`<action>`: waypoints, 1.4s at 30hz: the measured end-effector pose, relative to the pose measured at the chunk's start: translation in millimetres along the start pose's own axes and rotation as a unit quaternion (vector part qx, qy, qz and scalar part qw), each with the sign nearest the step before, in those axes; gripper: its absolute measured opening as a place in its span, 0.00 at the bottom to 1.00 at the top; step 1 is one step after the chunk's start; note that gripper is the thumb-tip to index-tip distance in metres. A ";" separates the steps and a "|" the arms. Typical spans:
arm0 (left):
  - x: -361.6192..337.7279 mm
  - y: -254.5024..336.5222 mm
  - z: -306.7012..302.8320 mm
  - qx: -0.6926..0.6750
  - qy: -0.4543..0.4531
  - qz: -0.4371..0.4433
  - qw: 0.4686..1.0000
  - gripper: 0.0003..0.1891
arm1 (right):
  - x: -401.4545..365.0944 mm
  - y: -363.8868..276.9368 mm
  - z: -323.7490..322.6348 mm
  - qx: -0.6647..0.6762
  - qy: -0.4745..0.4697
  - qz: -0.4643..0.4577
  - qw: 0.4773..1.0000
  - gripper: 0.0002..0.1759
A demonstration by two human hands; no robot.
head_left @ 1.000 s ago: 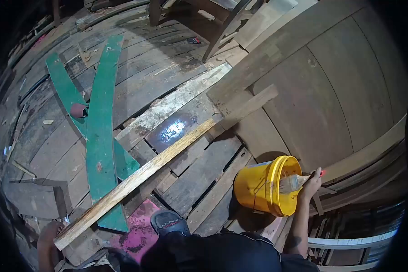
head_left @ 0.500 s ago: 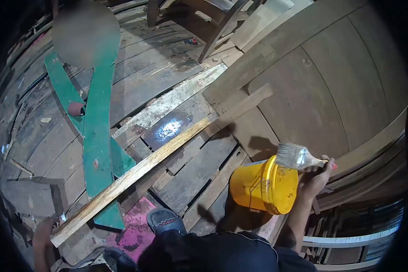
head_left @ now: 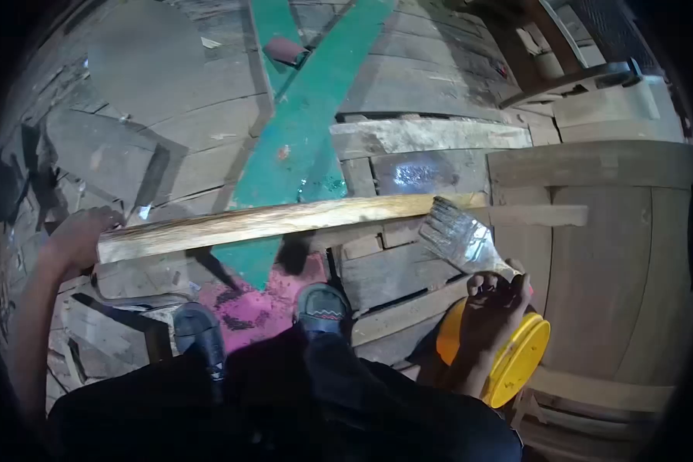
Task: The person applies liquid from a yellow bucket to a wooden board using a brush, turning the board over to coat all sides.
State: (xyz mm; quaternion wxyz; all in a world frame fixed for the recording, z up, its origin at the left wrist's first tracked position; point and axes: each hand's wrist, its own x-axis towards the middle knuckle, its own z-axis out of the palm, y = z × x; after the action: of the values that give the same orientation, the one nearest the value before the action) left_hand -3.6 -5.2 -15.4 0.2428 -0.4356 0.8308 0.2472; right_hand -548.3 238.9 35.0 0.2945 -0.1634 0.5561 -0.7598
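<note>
Nearest: two shoes (head_left: 323,306) on the floor (head_left: 169,138), just left of the right fingers. The yellow bucket (head_left: 525,360) sits right under the right hand (head_left: 491,309), partly hidden by the wrist.

Right fingers (head_left: 487,286) are clenched round the brush (head_left: 460,240) handle. The bristles point up and away from them, at the pale wood strip (head_left: 285,219); touching or just short, can't tell.

The strip runs across from the brush to the left hand (head_left: 75,237), which rests on its end. Whether those fingers are closed on it, can't tell.

Beyond the strip from both hands are two crossed green boards (head_left: 300,131).

My read: the brush is about to work the strip.
- Pin the strip's end with the left hand so it doesn't roll.
- Lay the bristles flat and stroke along the grain.
- Keep the load light, since the shoes are right below.

Versus 1 s ago, the brush was down in the bucket, and half a second ago it was lifted over the rim. Now it's clear of the bucket and up at the strip. The view has swung, so the strip lies level instead of diagonal.
</note>
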 end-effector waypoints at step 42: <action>16.5 -19.0 24.8 -0.046 0.001 0.004 0.999 0.21 | -10.8 37.8 -21.9 -0.419 -0.165 -0.209 0.868 0.16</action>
State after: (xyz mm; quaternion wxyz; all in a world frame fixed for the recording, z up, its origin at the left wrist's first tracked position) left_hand 8.8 -9.2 -48.2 0.2210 -0.4428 0.8206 0.2858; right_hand -542.5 254.2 -6.8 0.1202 -0.5066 0.7187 -0.4609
